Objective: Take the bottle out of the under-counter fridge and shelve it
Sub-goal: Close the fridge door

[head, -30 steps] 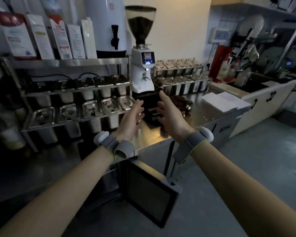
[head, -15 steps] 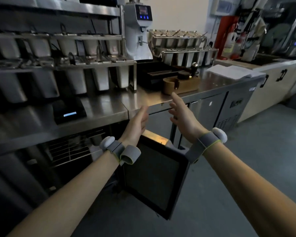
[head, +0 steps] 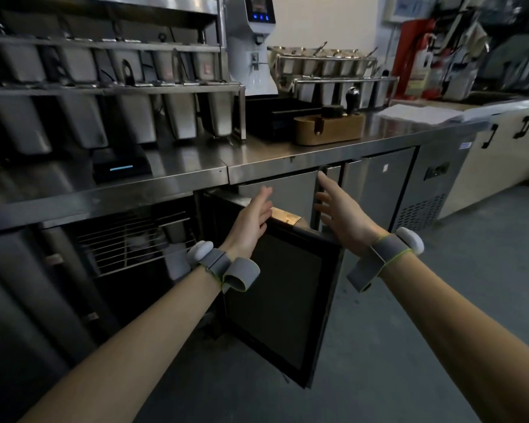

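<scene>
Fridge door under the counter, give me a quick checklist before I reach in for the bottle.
1. Fridge door swung open: ok.
2. Left hand empty and open: ok.
3. Right hand empty and open: ok.
4. Bottle located inside: cannot tell, the interior is dark.
5. Wire rack clear of the reach: cannot tell.
6. Floor in front free of obstacles: ok.
</scene>
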The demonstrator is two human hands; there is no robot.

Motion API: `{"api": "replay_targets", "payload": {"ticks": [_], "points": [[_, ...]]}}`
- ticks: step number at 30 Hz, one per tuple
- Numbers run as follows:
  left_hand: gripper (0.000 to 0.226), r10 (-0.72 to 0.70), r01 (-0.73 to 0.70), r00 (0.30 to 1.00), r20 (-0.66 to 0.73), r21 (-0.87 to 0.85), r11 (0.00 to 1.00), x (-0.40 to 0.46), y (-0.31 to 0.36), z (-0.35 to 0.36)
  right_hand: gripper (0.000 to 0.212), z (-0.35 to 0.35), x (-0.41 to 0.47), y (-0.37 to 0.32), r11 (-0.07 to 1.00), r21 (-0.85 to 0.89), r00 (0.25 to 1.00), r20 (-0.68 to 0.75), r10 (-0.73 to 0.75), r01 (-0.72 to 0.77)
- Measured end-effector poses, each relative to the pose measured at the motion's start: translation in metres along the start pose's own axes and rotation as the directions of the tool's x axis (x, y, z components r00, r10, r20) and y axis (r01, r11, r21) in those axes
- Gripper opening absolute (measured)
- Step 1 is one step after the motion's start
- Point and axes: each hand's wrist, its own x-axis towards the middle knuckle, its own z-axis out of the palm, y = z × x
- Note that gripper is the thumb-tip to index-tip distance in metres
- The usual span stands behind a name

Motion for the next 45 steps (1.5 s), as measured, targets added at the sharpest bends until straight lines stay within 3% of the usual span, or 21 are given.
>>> {"api": "replay_targets", "payload": {"ticks": [9, 12, 21, 24, 27, 30, 33, 36, 38, 42, 45], "points": [[0.063, 0.001, 0.002, 0.999, -0.050, 0.062, 0.998, -0.028, 0.003, -0.015, 0.075, 0.018, -0.030, -0.015, 0.985, 0.111, 0.977, 0.185, 0.108, -0.130], [0.064, 0.030, -0.024, 0.993, -0.118, 0.049, 0.998, -0.050, 0.002, -0.034, 0.065, 0.046, -0.043, -0.013, 0.976, 0.088, 0.939, 0.302, 0.163, -0.198], [0.064, 0.045, -0.035, 0.965, -0.257, 0.045, 0.998, -0.117, 0.001, -0.109, 0.056, 0.153, -0.065, 0.004, 0.975, 0.138, 0.923, 0.368, 0.115, -0.177], [0.062, 0.042, -0.021, 0.923, -0.383, 0.058, 0.998, -0.141, 0.003, -0.150, 0.047, 0.198, -0.067, 0.007, 0.981, 0.116, 0.916, 0.389, 0.099, -0.155], [0.043, 0.013, 0.012, 0.863, -0.506, 0.046, 0.999, -0.162, -0.001, -0.182, 0.033, 0.231, -0.062, 0.016, 0.983, 0.142, 0.928, 0.367, 0.058, -0.117], [0.040, 0.026, 0.018, 0.749, -0.662, 0.060, 0.998, -0.177, -0.020, -0.216, 0.032, 0.276, -0.052, 0.031, 0.984, 0.165, 0.935, 0.355, 0.009, -0.073], [0.037, 0.052, 0.003, 0.717, -0.695, 0.077, 0.997, -0.184, -0.032, -0.232, 0.033, 0.307, -0.046, 0.042, 0.981, 0.192, 0.944, 0.328, -0.032, -0.034], [0.029, 0.057, -0.004, 0.733, -0.677, 0.079, 0.997, -0.173, -0.040, -0.258, 0.037, 0.341, -0.030, 0.047, 0.985, 0.175, 0.950, 0.310, -0.048, -0.008], [0.038, 0.054, -0.001, 0.715, -0.697, 0.076, 0.997, -0.162, -0.047, -0.276, 0.030, 0.365, -0.018, 0.049, 0.982, 0.188, 0.938, 0.343, -0.058, -0.008], [0.086, 0.012, 0.131, 0.712, -0.702, 0.150, 0.980, -0.134, -0.044, -0.293, 0.034, 0.397, 0.005, 0.053, 0.988, 0.144, 0.941, 0.324, -0.101, 0.057], [0.093, -0.034, 0.197, 0.672, -0.740, 0.134, 0.971, -0.109, -0.038, -0.308, 0.030, 0.416, 0.023, 0.053, 0.991, 0.107, 0.949, 0.293, -0.112, 0.083]]}}
